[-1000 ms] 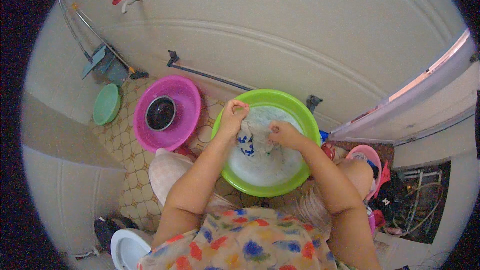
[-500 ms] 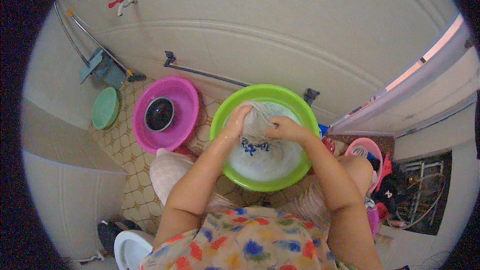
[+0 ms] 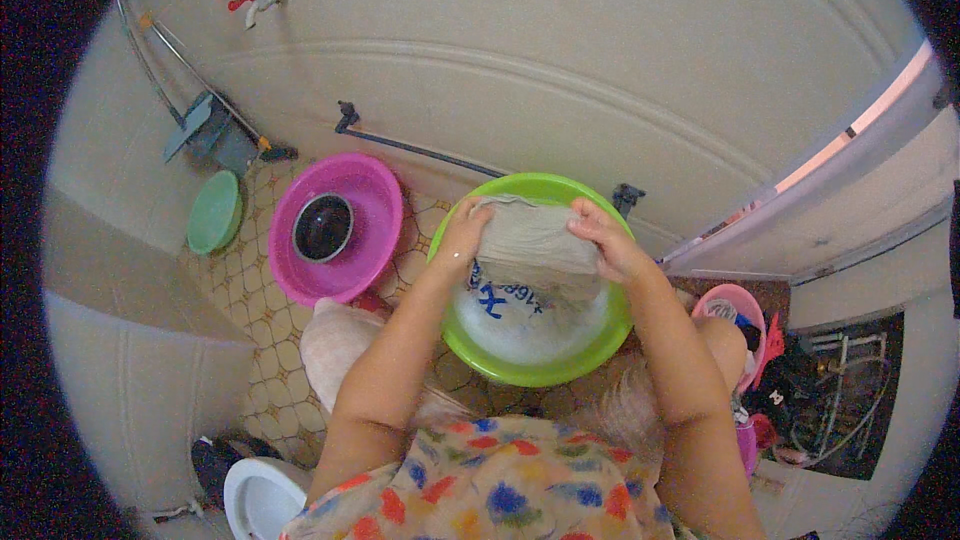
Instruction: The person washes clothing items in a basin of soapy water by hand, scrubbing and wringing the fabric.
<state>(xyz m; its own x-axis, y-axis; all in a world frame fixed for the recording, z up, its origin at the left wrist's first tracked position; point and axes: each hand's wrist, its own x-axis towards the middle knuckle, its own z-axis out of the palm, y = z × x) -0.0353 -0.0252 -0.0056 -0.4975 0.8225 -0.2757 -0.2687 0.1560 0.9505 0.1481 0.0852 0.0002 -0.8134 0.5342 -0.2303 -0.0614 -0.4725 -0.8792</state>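
A pale beige wet cloth [image 3: 535, 235] with dark blue printed marks is stretched between my two hands over a lime-green basin [image 3: 618, 340]. My left hand [image 3: 468, 230] grips its left edge, fingers closed round it. At the opposite edge my right hand [image 3: 606, 238] pinches the fabric, thumb on top. The lower part of the cloth hangs down to white soapy suds [image 3: 540, 340] in the basin. Whether the cloth is a garment cannot be told.
Left of the basin, a magenta tub [image 3: 385, 250] holds a dark round bowl [image 3: 323, 228]. Farther left are a small green basin [image 3: 215, 212], a dustpan [image 3: 215, 135] and a red-handled tap [image 3: 262, 2]. A pink basket [image 3: 735, 295] of items stands right; a toilet [image 3: 262, 500] is lower left.
My hands have moved apart, the right one farther right. The cloth, bunched between them before, is spread wider, and more of its blue print shows.
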